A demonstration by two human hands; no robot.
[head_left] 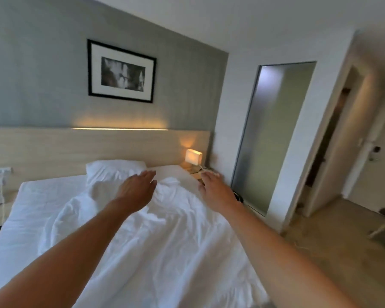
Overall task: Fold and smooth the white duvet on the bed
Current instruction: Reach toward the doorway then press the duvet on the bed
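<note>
The white duvet (165,236) lies rumpled along the right half of the bed (31,210), bunched into creases near its head end. My left hand (138,187) is stretched out flat above the duvet's upper part, fingers together and extended, holding nothing. My right hand (213,185) reaches out over the bed's right edge near the duvet's top corner, fingers spread, nothing in it. Whether either palm touches the fabric is unclear. A white pillow (113,170) rests against the headboard just beyond my left hand.
A wooden headboard (76,150) runs behind the bed. A lit lamp (193,157) stands on the right nightstand. A frosted glass panel (273,134) and an open doorway (333,138) lie to the right, with bare floor (320,252) beside the bed. A framed picture (121,71) hangs above.
</note>
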